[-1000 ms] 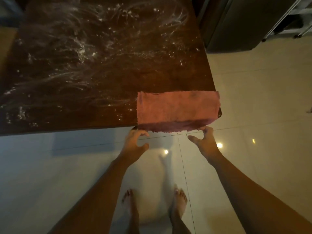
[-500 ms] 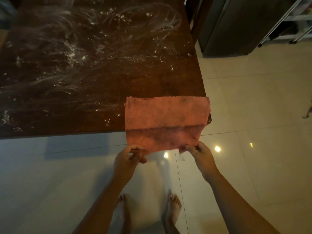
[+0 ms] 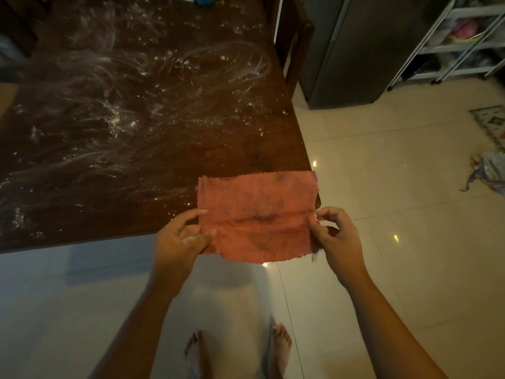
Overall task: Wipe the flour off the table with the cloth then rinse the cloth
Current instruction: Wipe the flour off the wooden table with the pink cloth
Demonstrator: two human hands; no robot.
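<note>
Cloth point(image 3: 257, 214), pink and spread open, sits over the near right corner of the table point(image 3: 246, 149), its left edge pinched by the left hand point(image 3: 177, 242) and its right edge by the right hand point(image 3: 338, 239). Flour point(image 3: 114, 119) streaks the dark tabletop beyond and left of it. A dark cabinet point(image 3: 355, 50) and a rack point(image 3: 464, 36) stand farther right.

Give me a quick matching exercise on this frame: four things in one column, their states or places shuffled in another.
Things:
1 cloth
2 flour
3 left hand
4 right hand

States:
A streaked across the table
B holds the cloth's left edge
C holds the cloth's right edge
D pink, held spread out

Pairs: 1-D, 2-A, 3-B, 4-C
</note>
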